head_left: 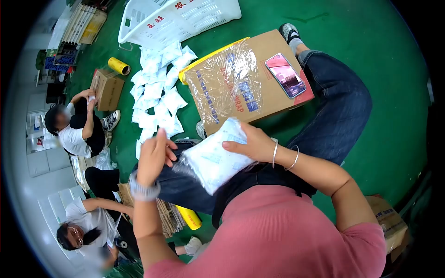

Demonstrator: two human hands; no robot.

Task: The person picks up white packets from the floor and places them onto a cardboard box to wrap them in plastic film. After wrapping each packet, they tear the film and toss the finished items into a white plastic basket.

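Partly out of sight, right hand (pixel 254 144) around a white packet (pixel 214 160); left hand (pixel 154 156) blurry, loosely spread.

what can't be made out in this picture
All in the head view:
Right hand: fingers partly hidden behind the white packet.
White packet: print too small and faint to read.
White crate: partly cut off by the upper edge.
Phone: screen details too small.

Over here the pack (pixel 213 162) has thin, crinkly, shiny plastic. From it, at one o'clock, the box (pixel 260 50) is dull cardboard, partly under shiny clear wrap (pixel 234 74), and the phone (pixel 285 75) looks smooth and glossy. At five, the shirt (pixel 278 227) is ribbed cloth.
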